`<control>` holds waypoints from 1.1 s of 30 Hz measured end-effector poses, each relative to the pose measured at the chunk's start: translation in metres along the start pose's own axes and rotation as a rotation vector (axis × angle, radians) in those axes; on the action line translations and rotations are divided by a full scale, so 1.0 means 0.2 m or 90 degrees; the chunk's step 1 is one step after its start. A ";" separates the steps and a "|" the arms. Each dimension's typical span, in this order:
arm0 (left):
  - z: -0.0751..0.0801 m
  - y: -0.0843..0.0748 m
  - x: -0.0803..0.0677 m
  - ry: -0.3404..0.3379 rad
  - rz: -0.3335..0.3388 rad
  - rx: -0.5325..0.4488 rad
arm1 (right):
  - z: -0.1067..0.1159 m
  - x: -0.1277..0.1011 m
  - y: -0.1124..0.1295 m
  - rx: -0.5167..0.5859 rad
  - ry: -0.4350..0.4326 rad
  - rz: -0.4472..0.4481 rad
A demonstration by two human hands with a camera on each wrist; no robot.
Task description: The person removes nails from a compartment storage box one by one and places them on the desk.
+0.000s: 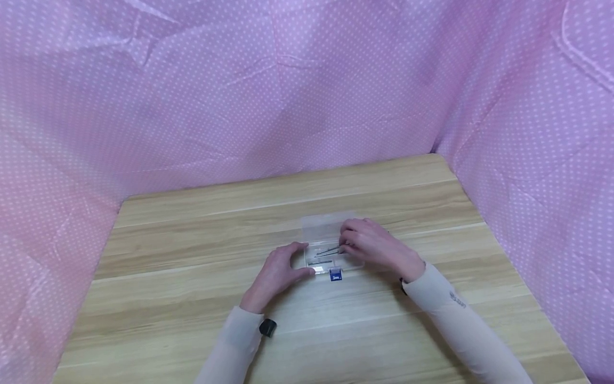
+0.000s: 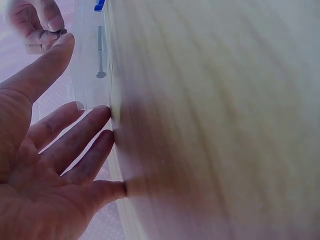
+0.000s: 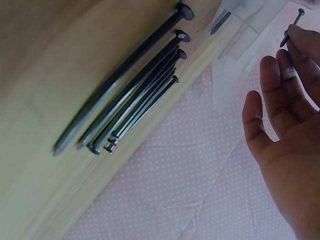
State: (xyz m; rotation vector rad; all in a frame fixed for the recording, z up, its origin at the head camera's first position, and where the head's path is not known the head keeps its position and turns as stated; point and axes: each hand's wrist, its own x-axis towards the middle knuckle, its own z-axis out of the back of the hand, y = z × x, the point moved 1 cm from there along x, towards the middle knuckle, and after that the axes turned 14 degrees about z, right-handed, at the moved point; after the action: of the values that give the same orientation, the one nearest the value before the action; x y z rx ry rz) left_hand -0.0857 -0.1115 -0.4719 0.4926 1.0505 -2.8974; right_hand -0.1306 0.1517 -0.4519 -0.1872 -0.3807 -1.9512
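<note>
A small clear plastic box (image 1: 328,240) lies flat on the wooden table (image 1: 192,256), slightly right of the table's middle and near the person's edge. Its walls are transparent and thin; its lid stands open toward the far side. A small blue latch (image 1: 336,274) sits on the near edge. Inside lie several slim dark nails (image 1: 320,262).

The left hand (image 1: 280,272) rests at the box's left end, fingers relaxed and nearly straight, thumb along the near corner and fingertips against the side; it braces the box rather than gripping it. The left wrist view shows the palm spread and one nail (image 2: 101,52) visible through the clear wall.

The right hand (image 1: 371,245) hovers over the box's right half, thumb and forefinger pinching a small nail (image 3: 291,27) by its shank; the remaining fingers are loosely extended.

The right wrist view shows a row of dark nails of graded length (image 3: 135,90) lying side by side, heads aligned at one end.

Pink dotted cloth (image 1: 288,80) encloses the table on three sides.
</note>
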 end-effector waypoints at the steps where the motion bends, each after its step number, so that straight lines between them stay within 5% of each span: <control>1: 0.00 0.00 0.00 0.000 0.001 -0.001 | 0.00 0.00 0.00 0.001 -0.002 -0.004; 10: 0.00 0.00 0.00 0.004 0.007 0.000 | 0.03 -0.04 0.01 0.033 -0.007 -0.055; 33: -0.01 0.01 0.00 0.004 0.009 0.011 | 0.07 -0.09 0.00 0.019 -0.038 -0.083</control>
State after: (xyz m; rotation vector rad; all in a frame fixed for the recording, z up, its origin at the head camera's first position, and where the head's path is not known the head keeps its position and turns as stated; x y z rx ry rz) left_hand -0.0854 -0.1110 -0.4744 0.5090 1.0201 -2.8958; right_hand -0.1235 0.1724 -0.4450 -0.2061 -0.4713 -2.0702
